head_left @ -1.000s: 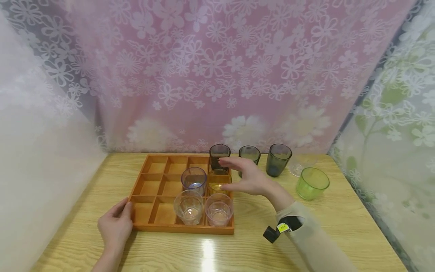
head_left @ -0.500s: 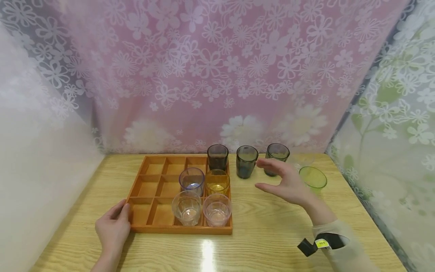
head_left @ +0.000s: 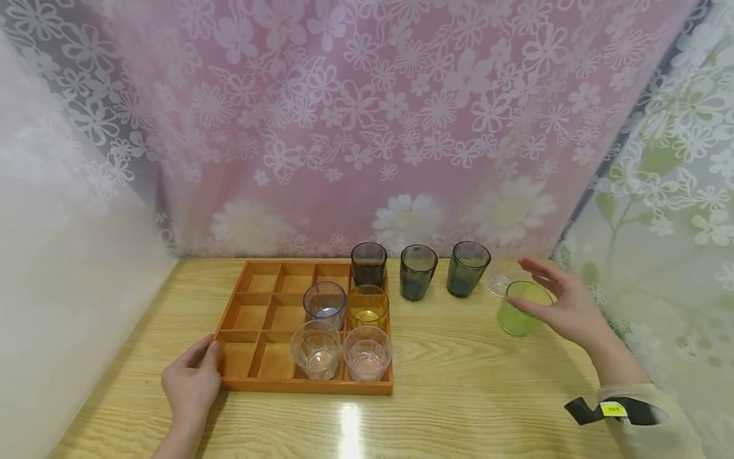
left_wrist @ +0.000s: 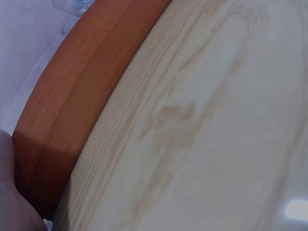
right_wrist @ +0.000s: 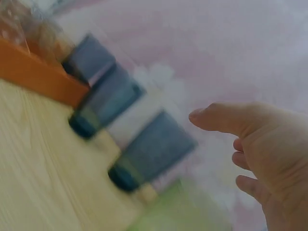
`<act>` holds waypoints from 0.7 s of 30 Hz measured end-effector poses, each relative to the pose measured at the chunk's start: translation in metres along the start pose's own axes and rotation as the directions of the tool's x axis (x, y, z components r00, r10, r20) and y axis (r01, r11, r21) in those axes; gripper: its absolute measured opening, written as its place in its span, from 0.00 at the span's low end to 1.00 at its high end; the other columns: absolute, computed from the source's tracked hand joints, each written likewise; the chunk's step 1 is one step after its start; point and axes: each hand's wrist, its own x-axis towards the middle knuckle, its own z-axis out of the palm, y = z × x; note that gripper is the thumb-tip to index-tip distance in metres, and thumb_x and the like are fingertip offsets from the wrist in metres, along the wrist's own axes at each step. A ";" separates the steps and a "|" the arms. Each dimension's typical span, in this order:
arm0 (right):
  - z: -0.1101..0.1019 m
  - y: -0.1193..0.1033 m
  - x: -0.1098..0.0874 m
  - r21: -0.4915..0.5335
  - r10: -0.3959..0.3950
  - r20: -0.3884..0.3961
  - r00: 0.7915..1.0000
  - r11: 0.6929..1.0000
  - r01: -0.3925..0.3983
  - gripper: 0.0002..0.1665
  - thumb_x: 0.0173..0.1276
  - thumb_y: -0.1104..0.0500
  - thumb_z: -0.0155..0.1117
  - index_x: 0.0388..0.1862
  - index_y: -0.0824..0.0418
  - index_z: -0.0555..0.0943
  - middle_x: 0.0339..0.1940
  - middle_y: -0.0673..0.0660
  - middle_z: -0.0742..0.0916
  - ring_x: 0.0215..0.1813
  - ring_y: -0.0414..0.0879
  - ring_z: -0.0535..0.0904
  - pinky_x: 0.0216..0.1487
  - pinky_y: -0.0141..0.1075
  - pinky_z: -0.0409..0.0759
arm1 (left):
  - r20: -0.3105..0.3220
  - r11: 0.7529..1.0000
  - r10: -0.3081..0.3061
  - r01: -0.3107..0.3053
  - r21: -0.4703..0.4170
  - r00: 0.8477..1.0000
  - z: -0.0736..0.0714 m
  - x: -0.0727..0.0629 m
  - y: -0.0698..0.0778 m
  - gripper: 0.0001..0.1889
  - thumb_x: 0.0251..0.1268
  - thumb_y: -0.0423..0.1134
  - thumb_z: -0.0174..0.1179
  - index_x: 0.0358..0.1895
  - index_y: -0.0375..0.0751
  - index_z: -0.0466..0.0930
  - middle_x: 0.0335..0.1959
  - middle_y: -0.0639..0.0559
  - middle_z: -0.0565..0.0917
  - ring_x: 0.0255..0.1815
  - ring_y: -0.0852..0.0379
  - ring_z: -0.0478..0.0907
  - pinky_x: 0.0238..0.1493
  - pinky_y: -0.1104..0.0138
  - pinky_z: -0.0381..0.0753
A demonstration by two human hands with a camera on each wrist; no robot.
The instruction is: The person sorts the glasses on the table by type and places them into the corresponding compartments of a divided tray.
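Observation:
My left hand grips the left front corner of a wooden compartment tray; its thumb side shows beside the tray wall in the left wrist view. At the right, my right hand is spread with thumb and fingers apart, overlapping the rim of a green glass. In the tray's right part stand a dark grey glass, a blue-rimmed glass, a yellow glass, a clear glass and a pinkish clear glass. The tray's left compartments hold nothing.
Two more dark grey glasses, one nearer the tray and one farther right, stand on the wooden table. A clear glass stands behind the green one. Flowered curtains close off the back and sides.
My right hand has moved right, from over the tray's right side past the dark grey glasses to the green glass. The left hand stays on the tray corner.

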 end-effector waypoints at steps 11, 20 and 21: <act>-0.011 0.057 -0.017 0.023 0.094 0.051 0.994 0.995 -0.095 0.61 0.68 0.58 0.80 0.87 0.66 0.51 0.82 0.74 0.63 0.78 0.78 0.57 0.59 0.09 0.60 | 0.017 1.000 -0.016 0.016 0.014 1.000 -0.002 0.000 0.002 0.12 0.73 0.34 0.69 0.54 0.31 0.90 0.48 0.37 0.89 0.36 0.81 0.80 0.36 0.83 0.80; 0.002 0.075 -0.020 0.115 0.132 0.092 0.987 0.983 -0.142 0.56 0.72 0.58 0.76 0.86 0.69 0.51 0.78 0.74 0.68 0.76 0.54 0.69 0.57 0.17 0.73 | 0.034 0.999 -0.046 0.046 0.010 0.998 -0.002 0.000 0.003 0.14 0.73 0.35 0.69 0.55 0.31 0.89 0.49 0.37 0.89 0.37 0.80 0.80 0.36 0.83 0.81; 0.003 0.075 -0.020 0.129 0.122 0.094 0.988 0.983 -0.133 0.55 0.73 0.59 0.76 0.86 0.70 0.52 0.78 0.75 0.69 0.74 0.47 0.72 0.56 0.19 0.75 | 0.030 0.999 -0.047 0.047 0.011 0.998 -0.002 -0.001 0.004 0.13 0.73 0.35 0.69 0.55 0.32 0.89 0.49 0.37 0.89 0.36 0.80 0.81 0.36 0.82 0.81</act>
